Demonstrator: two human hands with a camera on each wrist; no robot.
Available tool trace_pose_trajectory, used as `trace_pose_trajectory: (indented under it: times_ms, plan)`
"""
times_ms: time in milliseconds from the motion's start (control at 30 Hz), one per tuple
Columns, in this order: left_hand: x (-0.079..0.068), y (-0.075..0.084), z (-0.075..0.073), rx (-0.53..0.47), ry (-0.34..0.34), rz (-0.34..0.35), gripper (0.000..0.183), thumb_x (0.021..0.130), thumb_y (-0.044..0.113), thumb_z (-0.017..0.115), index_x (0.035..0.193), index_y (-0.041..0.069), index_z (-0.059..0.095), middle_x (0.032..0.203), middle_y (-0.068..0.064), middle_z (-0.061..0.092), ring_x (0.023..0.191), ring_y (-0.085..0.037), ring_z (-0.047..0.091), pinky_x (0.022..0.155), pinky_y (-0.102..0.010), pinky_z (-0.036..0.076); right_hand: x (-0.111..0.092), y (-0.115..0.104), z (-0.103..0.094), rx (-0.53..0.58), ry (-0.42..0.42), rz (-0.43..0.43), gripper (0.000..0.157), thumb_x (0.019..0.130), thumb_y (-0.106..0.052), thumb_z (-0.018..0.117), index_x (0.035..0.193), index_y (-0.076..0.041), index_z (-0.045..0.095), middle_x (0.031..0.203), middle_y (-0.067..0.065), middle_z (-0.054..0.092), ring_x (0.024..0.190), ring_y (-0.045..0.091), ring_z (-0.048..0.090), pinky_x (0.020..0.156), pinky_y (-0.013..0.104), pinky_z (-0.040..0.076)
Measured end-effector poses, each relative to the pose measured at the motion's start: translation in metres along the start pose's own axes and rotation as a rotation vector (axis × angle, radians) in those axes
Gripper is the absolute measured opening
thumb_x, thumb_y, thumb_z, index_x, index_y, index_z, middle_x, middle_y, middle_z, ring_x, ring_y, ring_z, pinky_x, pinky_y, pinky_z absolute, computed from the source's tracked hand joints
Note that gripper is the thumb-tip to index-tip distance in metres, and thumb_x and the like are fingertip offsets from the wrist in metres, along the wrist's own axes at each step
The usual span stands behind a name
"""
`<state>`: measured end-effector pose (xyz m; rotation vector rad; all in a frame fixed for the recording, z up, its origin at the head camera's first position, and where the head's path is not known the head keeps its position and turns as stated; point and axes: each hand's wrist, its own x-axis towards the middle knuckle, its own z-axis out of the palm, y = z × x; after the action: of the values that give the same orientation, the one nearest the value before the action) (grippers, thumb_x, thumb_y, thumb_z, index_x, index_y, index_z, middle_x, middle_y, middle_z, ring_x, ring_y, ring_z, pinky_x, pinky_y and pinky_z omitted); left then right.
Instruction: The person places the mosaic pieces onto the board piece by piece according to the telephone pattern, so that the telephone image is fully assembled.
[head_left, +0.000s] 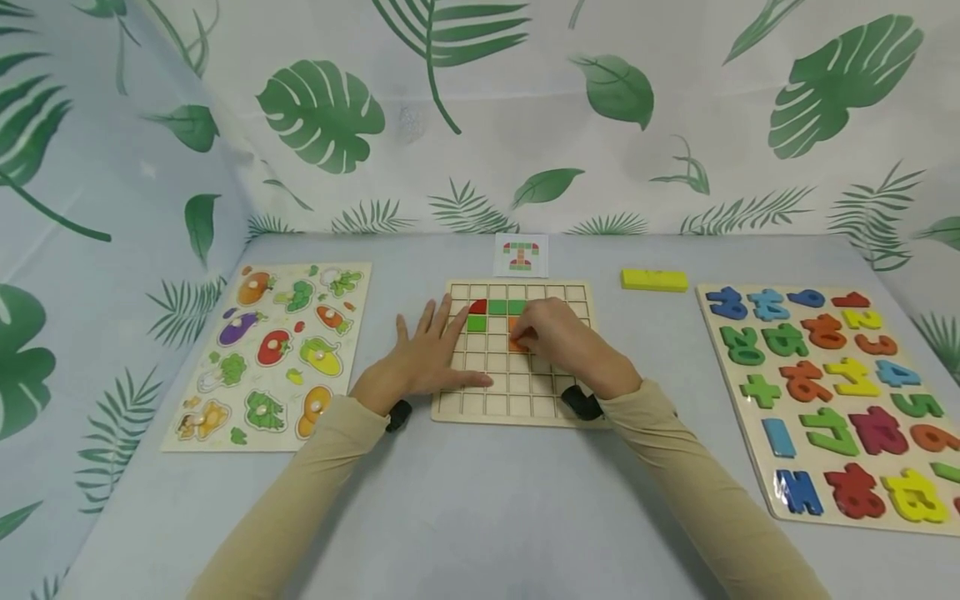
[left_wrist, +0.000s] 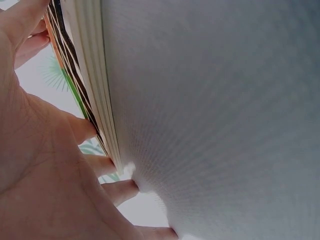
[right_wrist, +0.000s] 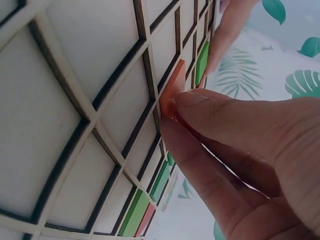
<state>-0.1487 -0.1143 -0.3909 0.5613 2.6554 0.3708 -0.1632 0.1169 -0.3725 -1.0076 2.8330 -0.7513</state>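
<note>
Your right hand [head_left: 558,337] pinches an orange tile [right_wrist: 171,85]; your left hand [head_left: 423,354] spreads wide at the board [head_left: 497,406]. A sideways push could slide the board, jamming the tile.

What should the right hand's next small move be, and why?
Probably press the orange tile down flat into its square. The right hand pinches it at the grid board, and I can't tell whether it is fully seated. The pattern card appears to show orange below green, and the left hand touches the board's left side, which may help steady it.
</note>
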Motion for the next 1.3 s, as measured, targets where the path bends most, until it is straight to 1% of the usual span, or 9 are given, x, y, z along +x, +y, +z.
trace_pose_trajectory:
  times_ms: [167, 333, 400, 500, 633, 733, 900, 1067, 1300]
  plan:
    - [0.0, 0.0, -0.001, 0.005, 0.0, -0.002, 0.115, 0.092, 0.073, 0.062, 0.17, 0.015, -0.001, 0.173, -0.016, -0.017, 0.159, -0.04, -0.013, 0.117, -0.076, -0.007, -0.004, 0.0, -0.001, 0.026, -0.013, 0.004, 0.009, 0.086, 0.011, 0.079, 0.093, 0.007, 0.081, 0.088, 0.013, 0.073, 0.086, 0.028, 0.071, 0.076, 0.037, 0.06]
    - [0.0, 0.0, -0.001, 0.005, -0.003, -0.001, 0.115, 0.092, 0.072, 0.062, 0.17, 0.014, 0.0, 0.173, -0.017, -0.017, 0.159, -0.04, -0.012, 0.117, -0.076, -0.007, -0.01, 0.001, -0.005, 0.076, -0.079, -0.021, 0.007, 0.09, 0.004, 0.078, 0.097, 0.004, 0.08, 0.092, 0.01, 0.071, 0.086, 0.025, 0.068, 0.075, 0.037, 0.059]
    - [0.0, 0.0, -0.002, 0.008, -0.005, -0.003, 0.115, 0.092, 0.072, 0.062, 0.17, 0.014, 0.0, 0.173, -0.017, -0.017, 0.159, -0.04, -0.012, 0.117, -0.076, -0.006, -0.014, 0.003, -0.009, 0.114, -0.115, -0.034, 0.01, 0.093, 0.001, 0.075, 0.101, 0.002, 0.08, 0.099, 0.009, 0.073, 0.092, 0.025, 0.068, 0.08, 0.039, 0.058]
    - [0.0, 0.0, -0.002, 0.012, -0.008, -0.005, 0.115, 0.093, 0.072, 0.062, 0.17, 0.014, 0.0, 0.173, -0.017, -0.017, 0.159, -0.04, -0.012, 0.117, -0.077, -0.006, -0.023, 0.006, -0.018, 0.154, -0.158, -0.036, 0.016, 0.097, -0.003, 0.072, 0.111, 0.0, 0.079, 0.113, 0.01, 0.074, 0.108, 0.029, 0.067, 0.093, 0.047, 0.056]
    - [0.001, 0.0, -0.002, 0.01, -0.01, 0.001, 0.114, 0.093, 0.072, 0.061, 0.17, 0.014, 0.001, 0.173, -0.018, -0.017, 0.159, -0.041, -0.012, 0.117, -0.077, -0.005, -0.04, 0.011, -0.033, 0.141, -0.186, -0.029, 0.023, 0.099, -0.008, 0.071, 0.121, -0.002, 0.077, 0.124, 0.013, 0.071, 0.119, 0.034, 0.064, 0.1, 0.053, 0.052]
    - [0.0, 0.001, -0.002, 0.006, -0.009, 0.002, 0.114, 0.093, 0.071, 0.062, 0.17, 0.014, 0.0, 0.173, -0.017, -0.017, 0.159, -0.04, -0.012, 0.117, -0.077, -0.006, -0.055, 0.015, -0.044, 0.122, -0.217, -0.019, 0.022, 0.099, -0.009, 0.072, 0.12, -0.003, 0.077, 0.122, 0.011, 0.07, 0.114, 0.032, 0.065, 0.096, 0.052, 0.054]
    - [-0.001, 0.001, -0.002, 0.0, -0.006, 0.004, 0.115, 0.093, 0.07, 0.063, 0.17, 0.014, 0.0, 0.173, -0.017, -0.017, 0.159, -0.04, -0.013, 0.116, -0.077, -0.007, -0.08, 0.023, -0.059, 0.1, -0.275, 0.03, 0.018, 0.095, -0.008, 0.077, 0.113, -0.006, 0.079, 0.111, 0.003, 0.071, 0.1, 0.021, 0.066, 0.088, 0.045, 0.057]
    - [-0.001, 0.0, -0.001, -0.001, -0.004, 0.005, 0.115, 0.092, 0.071, 0.063, 0.17, 0.014, 0.001, 0.173, -0.017, -0.017, 0.159, -0.04, -0.013, 0.116, -0.077, -0.007, -0.102, 0.036, -0.065, 0.082, -0.335, 0.052, 0.017, 0.089, -0.005, 0.082, 0.105, -0.01, 0.082, 0.102, -0.006, 0.069, 0.093, 0.013, 0.065, 0.084, 0.037, 0.059]
    - [0.0, 0.0, 0.0, 0.012, 0.002, 0.007, 0.115, 0.093, 0.071, 0.063, 0.17, 0.013, 0.001, 0.173, -0.018, -0.016, 0.159, -0.041, -0.012, 0.116, -0.078, -0.006, -0.124, 0.052, -0.068, 0.084, -0.367, 0.032, 0.018, 0.087, -0.004, 0.084, 0.102, -0.014, 0.081, 0.103, -0.011, 0.068, 0.091, 0.011, 0.064, 0.08, 0.031, 0.059]
